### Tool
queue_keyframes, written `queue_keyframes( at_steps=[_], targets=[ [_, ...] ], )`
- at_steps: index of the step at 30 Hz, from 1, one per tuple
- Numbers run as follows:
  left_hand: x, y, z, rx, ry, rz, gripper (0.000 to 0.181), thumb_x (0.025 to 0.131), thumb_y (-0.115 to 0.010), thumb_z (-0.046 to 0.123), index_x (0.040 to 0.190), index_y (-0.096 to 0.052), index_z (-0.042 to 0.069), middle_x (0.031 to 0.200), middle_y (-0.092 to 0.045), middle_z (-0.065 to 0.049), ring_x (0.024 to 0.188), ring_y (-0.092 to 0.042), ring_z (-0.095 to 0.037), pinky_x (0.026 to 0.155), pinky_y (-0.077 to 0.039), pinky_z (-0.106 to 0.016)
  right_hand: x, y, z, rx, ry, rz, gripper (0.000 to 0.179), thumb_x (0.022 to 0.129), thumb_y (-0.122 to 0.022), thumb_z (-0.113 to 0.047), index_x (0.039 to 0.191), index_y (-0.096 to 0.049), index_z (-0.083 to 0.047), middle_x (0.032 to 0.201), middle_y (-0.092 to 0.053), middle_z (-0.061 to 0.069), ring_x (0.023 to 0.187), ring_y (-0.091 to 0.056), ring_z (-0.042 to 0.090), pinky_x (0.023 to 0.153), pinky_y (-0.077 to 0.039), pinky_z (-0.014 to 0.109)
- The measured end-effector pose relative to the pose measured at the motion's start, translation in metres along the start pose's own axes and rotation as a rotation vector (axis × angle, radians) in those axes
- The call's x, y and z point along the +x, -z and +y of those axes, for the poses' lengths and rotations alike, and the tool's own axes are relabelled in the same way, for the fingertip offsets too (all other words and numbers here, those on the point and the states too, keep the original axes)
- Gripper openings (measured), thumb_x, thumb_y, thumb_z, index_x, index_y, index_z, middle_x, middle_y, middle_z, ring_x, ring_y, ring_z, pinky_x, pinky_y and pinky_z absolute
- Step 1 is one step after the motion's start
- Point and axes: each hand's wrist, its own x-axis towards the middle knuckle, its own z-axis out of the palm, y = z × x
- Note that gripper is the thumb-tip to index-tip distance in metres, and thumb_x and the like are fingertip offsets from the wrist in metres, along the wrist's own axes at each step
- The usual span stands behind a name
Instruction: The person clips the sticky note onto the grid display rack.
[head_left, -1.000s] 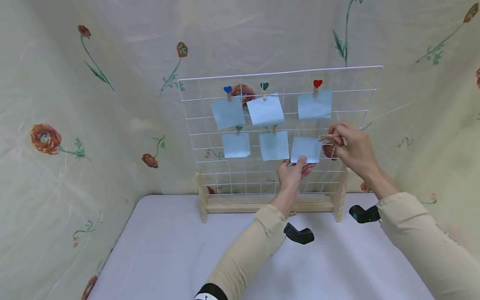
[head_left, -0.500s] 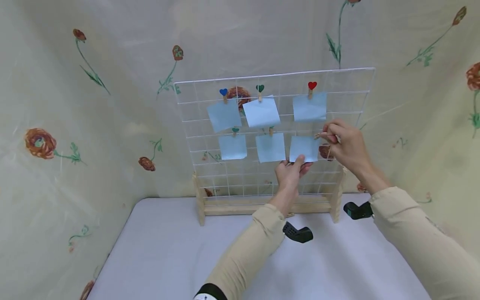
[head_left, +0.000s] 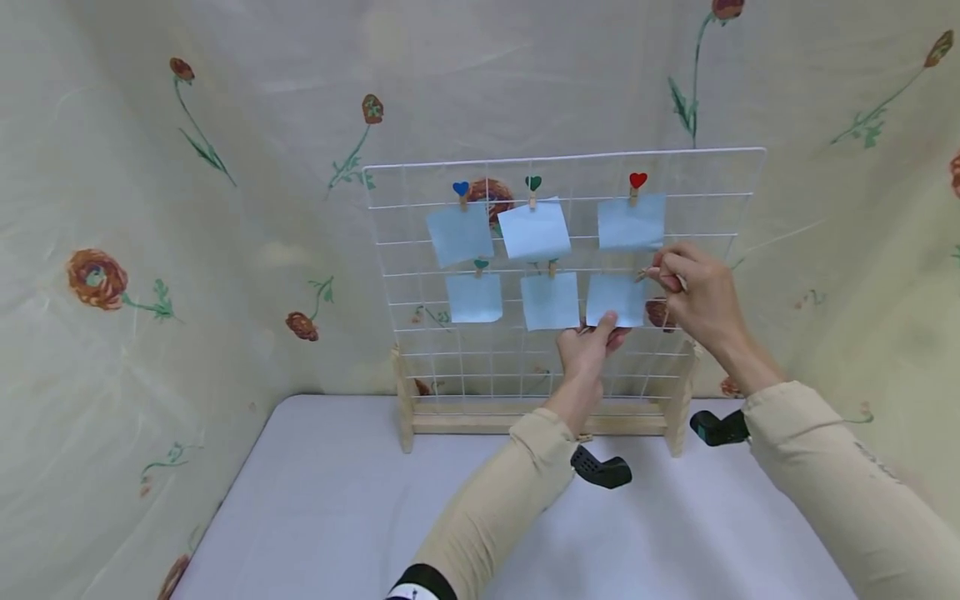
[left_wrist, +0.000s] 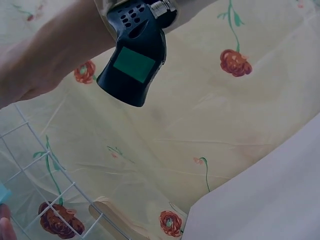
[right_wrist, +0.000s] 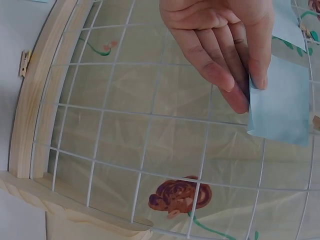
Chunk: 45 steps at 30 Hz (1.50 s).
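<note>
My left hand pinches the bottom edge of a light blue paper note, holding it upright against the white wire grid. In the right wrist view, the thumb and fingers of that hand lie on either side of the note's edge. At the note's upper right corner, my right hand pinches a small wooden clothespin. Whether the clothespin grips the paper is too small to tell. Several other blue notes hang from the grid by clothespins, some topped with hearts, including a red heart clothespin.
The grid stands in a wooden base on a white-covered table. Another clothespin lies on the table beside the base. Flower-printed cloth hangs behind and at the sides. A black wrist camera sits on the right forearm.
Both hands stay at the lower right note with almost no movement. The head view has shifted slightly; the right-hand clothespin remains at the note's upper corner.
</note>
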Motion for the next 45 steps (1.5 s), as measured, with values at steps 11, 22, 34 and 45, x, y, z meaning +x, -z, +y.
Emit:
queue_keyframes(
  at_steps=[11,22,34,45],
  targets=[
    [0.001,-0.003,-0.002,-0.029,-0.027,0.004,0.018,0.081,-0.072,0.006,0.092,-0.058,0.001,0.079,-0.071,-0.015,0.064,-0.069,-0.015,0.06,-0.057,-0.021,0.007,-0.001,-0.006,-0.014,0.019,-0.023,0.039,0.081,-0.063,0.013,0.059,-0.037,-0.005,0.082,-0.059,0.013,0.072,-0.055,0.02,0.064,-0.027,0.013],
    [0.0,-0.003,-0.003,-0.038,-0.045,0.008,0.02,0.081,-0.072,0.004,0.094,-0.057,0.002,0.078,-0.069,-0.012,0.062,-0.067,-0.015,0.064,-0.058,-0.028,0.009,-0.005,-0.008,-0.072,0.033,-0.069,0.025,0.084,-0.059,0.014,0.064,-0.05,0.001,0.085,-0.061,0.015,0.076,-0.064,0.028,0.063,-0.042,0.028],
    [0.0,-0.004,0.001,-0.036,-0.067,-0.022,0.023,0.081,-0.071,0.002,0.099,-0.057,0.003,0.082,-0.067,-0.01,0.064,-0.067,-0.017,0.064,-0.058,-0.028,0.025,0.001,-0.013,-0.096,0.047,-0.208,0.031,0.08,-0.063,0.014,0.063,-0.044,-0.003,0.08,-0.055,0.013,0.069,-0.051,0.025,0.062,-0.038,0.035],
    [0.0,-0.005,0.007,-0.041,-0.082,-0.034,0.024,0.082,-0.07,0.003,0.102,-0.057,0.005,0.085,-0.067,-0.009,0.063,-0.066,-0.013,0.064,-0.058,-0.028,0.038,-0.002,-0.014,-0.116,0.069,-0.294,0.034,0.081,-0.065,0.01,0.062,-0.041,-0.005,0.074,-0.047,0.009,0.068,-0.045,0.022,0.059,-0.035,0.033]
  ],
)
